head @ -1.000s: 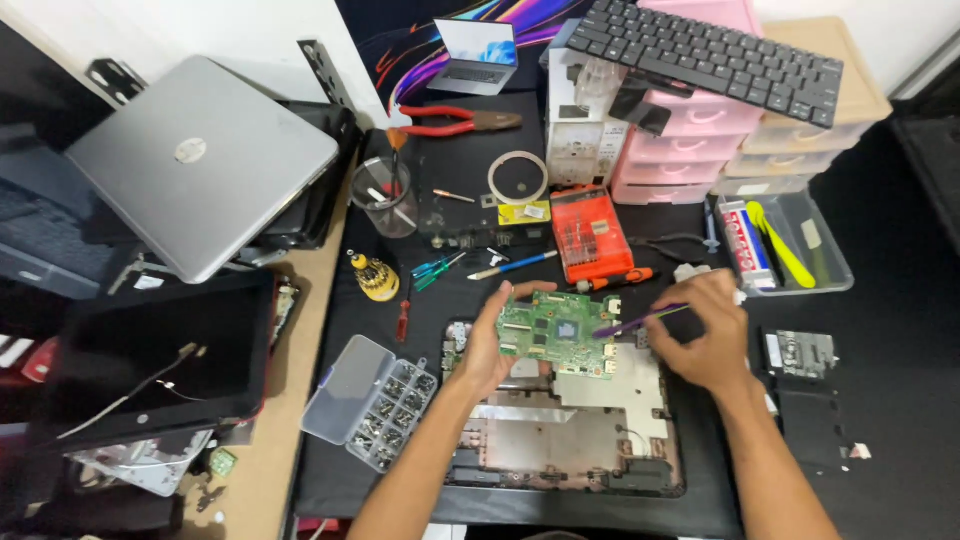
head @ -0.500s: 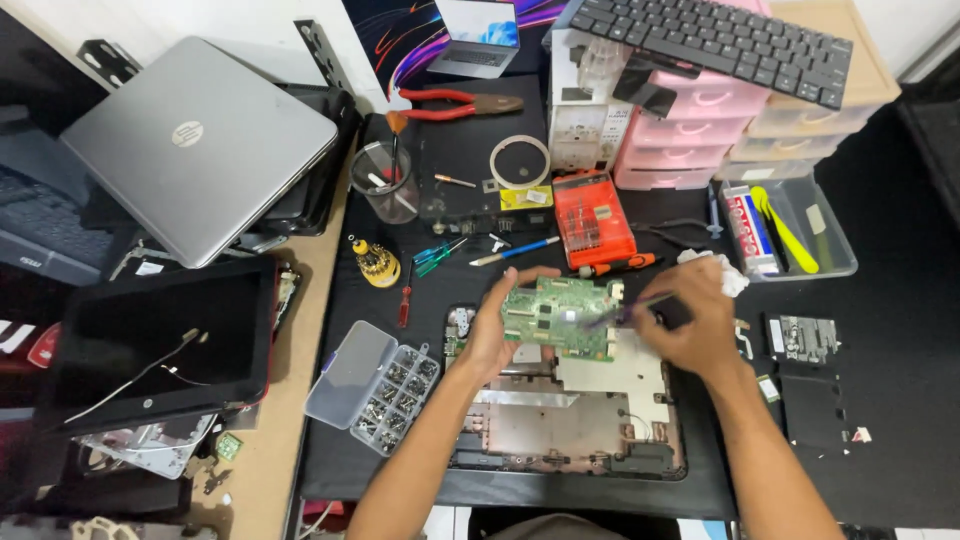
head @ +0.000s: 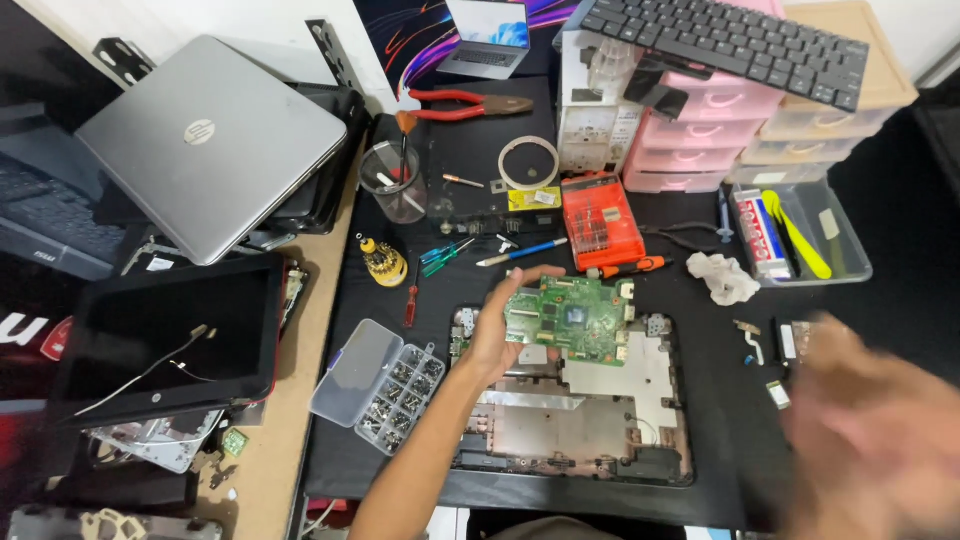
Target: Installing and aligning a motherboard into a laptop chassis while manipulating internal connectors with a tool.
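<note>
My left hand [head: 503, 325] grips the left edge of a green circuit board [head: 575, 316] and holds it just above an opened laptop base [head: 590, 410] on the black mat. My right hand [head: 880, 440] is a blur at the lower right, away from the board; I cannot tell whether it holds anything. A white crumpled tissue [head: 728, 277] lies to the right of the board.
A clear screw box [head: 378, 385] sits left of the base. Behind are an orange bit case [head: 599, 220], screwdrivers, a tape roll [head: 527, 162], red pliers [head: 470, 102], pink drawers [head: 700, 140] under a keyboard [head: 720, 40]. Silver laptop [head: 205, 145] and black screen panel [head: 165, 335] lie left.
My right hand has left the circuit board and swung down to the lower right. The left hand still holds the board. The camera view has shifted slightly.
</note>
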